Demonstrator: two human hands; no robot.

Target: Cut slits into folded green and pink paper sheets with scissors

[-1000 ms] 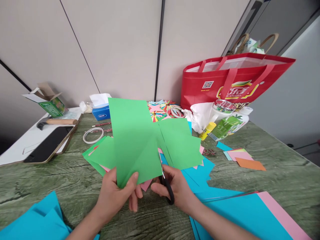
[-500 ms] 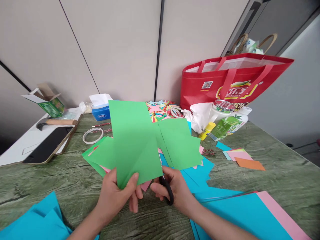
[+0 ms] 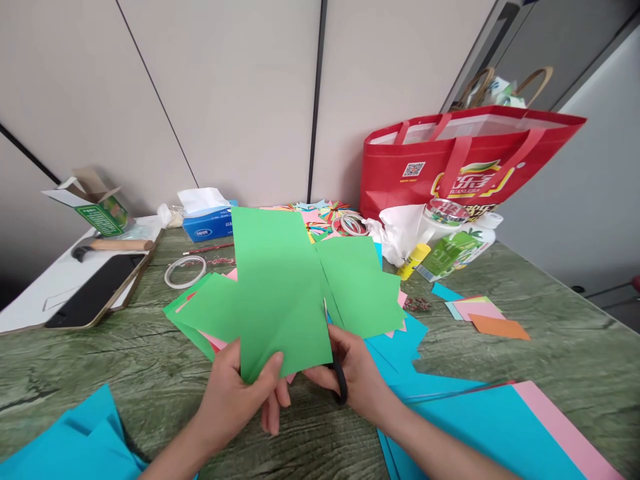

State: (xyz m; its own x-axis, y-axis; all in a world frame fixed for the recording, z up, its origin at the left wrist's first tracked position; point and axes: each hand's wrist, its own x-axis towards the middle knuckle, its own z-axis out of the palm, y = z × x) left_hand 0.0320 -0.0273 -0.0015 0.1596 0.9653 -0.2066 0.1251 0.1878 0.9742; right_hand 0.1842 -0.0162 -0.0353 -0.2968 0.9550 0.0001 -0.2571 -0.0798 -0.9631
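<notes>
The left hand [image 3: 243, 393] pinches the green sheet [image 3: 280, 287] near its bottom edge, above the worktop [image 3: 310, 443]; the right hand [image 3: 357, 367] is clasped round scissors [image 3: 341, 387] at the sheet's right edge. Left of the sheet lies a tape roll [image 3: 186, 285]; right of it, a glue stick [image 3: 415, 261].

Sheet [image 3: 277, 287] in the middle, scissors [image 3: 341, 385] at its right edge
On the bench [image 3: 75, 363]: tape roll [image 3: 186, 286] left, phone [image 3: 95, 293] farther left, tissue box [image 3: 207, 227] behind the roll; glue stick [image 3: 415, 262] right, before the bag [image 3: 387, 190]
</notes>
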